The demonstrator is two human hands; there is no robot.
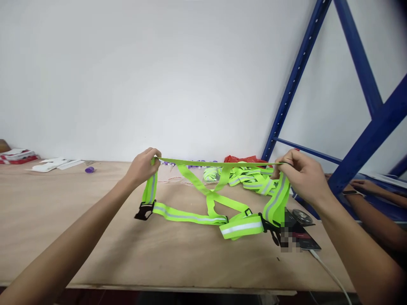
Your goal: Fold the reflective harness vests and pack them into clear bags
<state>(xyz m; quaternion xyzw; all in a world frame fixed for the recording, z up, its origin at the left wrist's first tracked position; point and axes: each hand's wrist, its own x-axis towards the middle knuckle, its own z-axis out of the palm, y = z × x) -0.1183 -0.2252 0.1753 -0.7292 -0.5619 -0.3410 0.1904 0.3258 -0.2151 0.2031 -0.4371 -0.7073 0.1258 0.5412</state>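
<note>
Two hands raised over the middle of the tabletop, stretching a neon-yellow reflective harness between them. Left hand closed on one end of the taut top strap, fingers curled around the webbing; right hand pinched shut on the other end. Top strap level and tight in the air, side bands hanging down from each grip, crossed straps sagging to the wood below. Black buckle dangling under the left hand, touching the tabletop; second black clip beneath the right hand. Pile of more neon straps toward the far edge, just behind the stretched one, with a red bag beyond it. Dark phone with white cable near the right edge. Papers and small purple cap at the far left. Blue rack frame past the right edge, another person's arm resting there.
</note>
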